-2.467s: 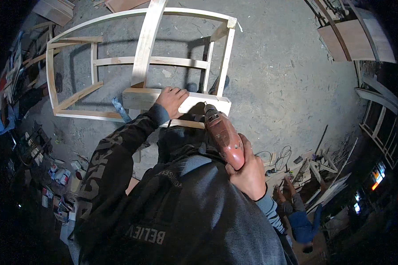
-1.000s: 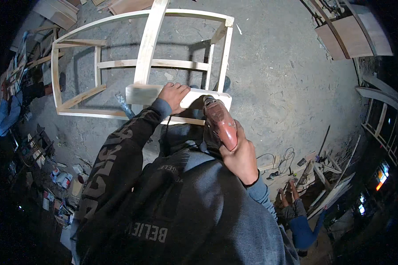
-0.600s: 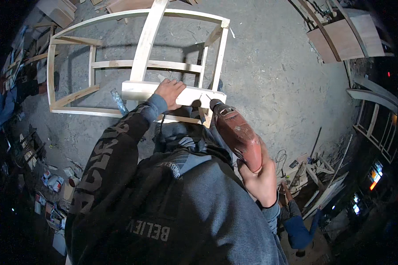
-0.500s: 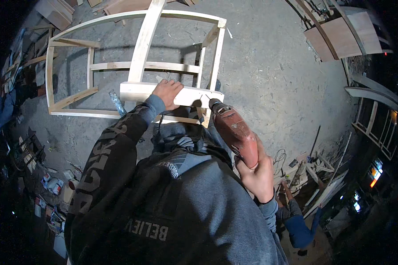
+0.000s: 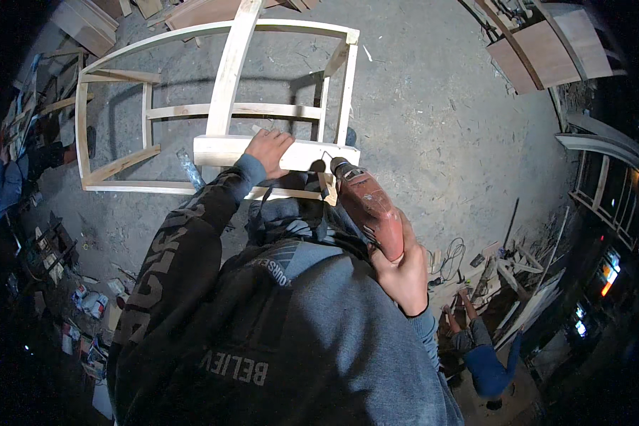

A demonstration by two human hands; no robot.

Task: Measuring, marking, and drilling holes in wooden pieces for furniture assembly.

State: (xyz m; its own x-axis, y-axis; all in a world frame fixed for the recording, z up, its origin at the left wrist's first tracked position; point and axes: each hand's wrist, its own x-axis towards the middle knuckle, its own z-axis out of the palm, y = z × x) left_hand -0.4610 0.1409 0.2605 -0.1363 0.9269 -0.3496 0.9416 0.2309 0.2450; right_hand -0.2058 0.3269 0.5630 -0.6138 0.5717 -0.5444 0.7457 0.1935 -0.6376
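Note:
A red power drill (image 5: 370, 206) is in my right hand (image 5: 407, 275), its fingers wrapped round the handle. The drill points away from me and to the left, and its bit reaches the right end of a pale wooden board (image 5: 220, 150). My left hand (image 5: 268, 151) presses on the middle of that board, fingers curled over its far edge. The board lies crosswise in front of me, against a long wooden bar (image 5: 231, 78) that runs away from me. Both sit above a wooden frame (image 5: 234, 108) with a curved far rail.
A blue-marked bottle-like object (image 5: 189, 167) is by my left forearm. Plywood pieces (image 5: 547, 53) lie far right, with curved wooden parts (image 5: 603, 145) nearer. One person (image 5: 490, 369) is at lower right, another (image 5: 7, 174) at the left edge. Scrap wood (image 5: 511, 273) and cable (image 5: 453, 257) litter the right.
My right hand and the drill have shifted a little to the left, so the bit sits further left on the board. My left hand stays on the board.

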